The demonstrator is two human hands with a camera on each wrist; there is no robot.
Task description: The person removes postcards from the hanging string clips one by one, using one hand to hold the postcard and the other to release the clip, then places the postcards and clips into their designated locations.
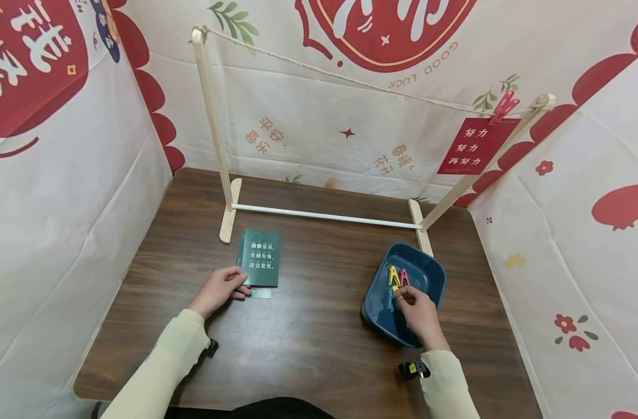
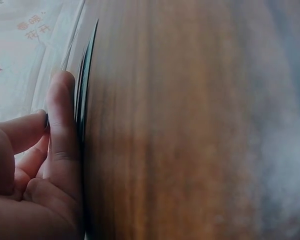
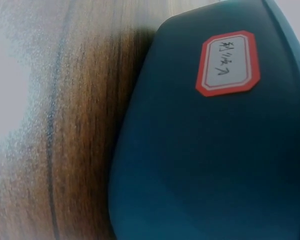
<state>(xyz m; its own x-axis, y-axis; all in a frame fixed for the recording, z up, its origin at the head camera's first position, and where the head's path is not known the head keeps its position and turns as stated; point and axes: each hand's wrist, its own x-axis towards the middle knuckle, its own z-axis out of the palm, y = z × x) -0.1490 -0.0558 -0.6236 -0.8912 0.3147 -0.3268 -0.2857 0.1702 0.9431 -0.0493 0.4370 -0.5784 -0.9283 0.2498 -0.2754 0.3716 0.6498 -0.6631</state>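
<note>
Near the left stand foot, my left hand pinches the lower left corner of a dark green card printed with white characters. Other cards peek out below its bottom edge. In the left wrist view the thumb and fingers are at thin card edges, close to the wood. My right hand reaches into a blue plastic basin, fingertips bent at small clothespins, among them a yellow clothespin and a pink clothespin. I cannot tell whether those fingertips grip one.
A wooden stand with a white crossbar spans the table's back, a rope strung between its posts. At the rope's right end a pink clothespin holds a red card. A printed cloth surrounds the table.
</note>
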